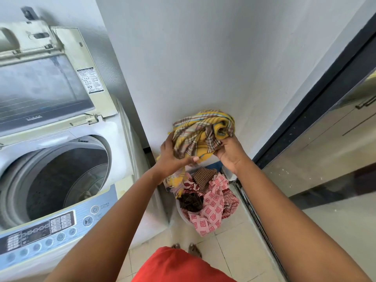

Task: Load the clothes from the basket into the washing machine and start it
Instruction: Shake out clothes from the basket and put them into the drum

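A bunched yellow checked cloth is held up in front of the white wall, above the basket. My left hand grips its lower left side and my right hand grips its right side. One end of the cloth trails down toward the basket, which stands on the floor filled with pink patterned clothes and dark checked ones. The top-loading washing machine stands to the left with its lid raised. Its drum looks dark and mostly bare.
The machine's control panel, with power and start buttons, runs along its front edge. A glossy sliding door with a floor track closes off the right side. The tiled floor strip between machine and door is narrow; my feet stand just behind the basket.
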A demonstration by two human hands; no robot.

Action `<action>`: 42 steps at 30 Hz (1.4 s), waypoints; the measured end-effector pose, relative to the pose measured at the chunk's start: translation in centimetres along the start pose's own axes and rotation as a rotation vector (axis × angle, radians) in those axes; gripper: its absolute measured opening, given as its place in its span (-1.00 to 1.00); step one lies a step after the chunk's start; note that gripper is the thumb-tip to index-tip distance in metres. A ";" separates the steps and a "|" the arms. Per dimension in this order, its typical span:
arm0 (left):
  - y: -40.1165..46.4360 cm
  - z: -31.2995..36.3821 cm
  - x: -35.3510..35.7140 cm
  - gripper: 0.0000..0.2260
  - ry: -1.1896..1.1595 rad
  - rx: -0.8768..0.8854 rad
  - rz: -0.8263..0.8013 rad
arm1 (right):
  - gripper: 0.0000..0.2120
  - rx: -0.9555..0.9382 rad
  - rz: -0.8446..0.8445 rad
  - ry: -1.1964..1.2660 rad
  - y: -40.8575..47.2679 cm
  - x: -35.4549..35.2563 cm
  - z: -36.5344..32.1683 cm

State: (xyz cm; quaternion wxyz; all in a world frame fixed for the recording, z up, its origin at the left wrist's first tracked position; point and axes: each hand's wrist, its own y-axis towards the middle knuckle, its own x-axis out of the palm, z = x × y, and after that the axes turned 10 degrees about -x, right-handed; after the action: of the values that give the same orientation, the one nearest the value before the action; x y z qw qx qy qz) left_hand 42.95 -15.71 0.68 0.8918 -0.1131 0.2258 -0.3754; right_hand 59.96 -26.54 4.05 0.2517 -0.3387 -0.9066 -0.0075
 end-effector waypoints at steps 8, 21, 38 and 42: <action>-0.8 0.8 0.8 -0.23 -0.264 0.096 0.249 | -0.60 0.192 -0.016 -0.089 -0.9 0.1 1.1; -1.6 2.7 -0.6 -0.33 -0.067 0.334 0.298 | 0.09 -0.164 -0.310 -0.971 -1.1 1.4 0.6; -3.9 1.8 1.7 -0.17 -0.373 -0.007 -0.116 | -0.57 0.068 -0.015 -0.021 -3.9 0.3 3.0; -4.0 2.4 0.7 -0.24 -0.195 0.098 0.050 | -0.02 0.046 -0.028 -0.168 -3.1 -2.6 3.1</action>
State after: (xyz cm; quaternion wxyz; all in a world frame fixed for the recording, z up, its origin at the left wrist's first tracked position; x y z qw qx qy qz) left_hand 42.06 -18.93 4.07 0.9231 -0.0995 0.1221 -0.3507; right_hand 58.30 -29.93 0.68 0.1824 -0.3197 -0.9290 0.0385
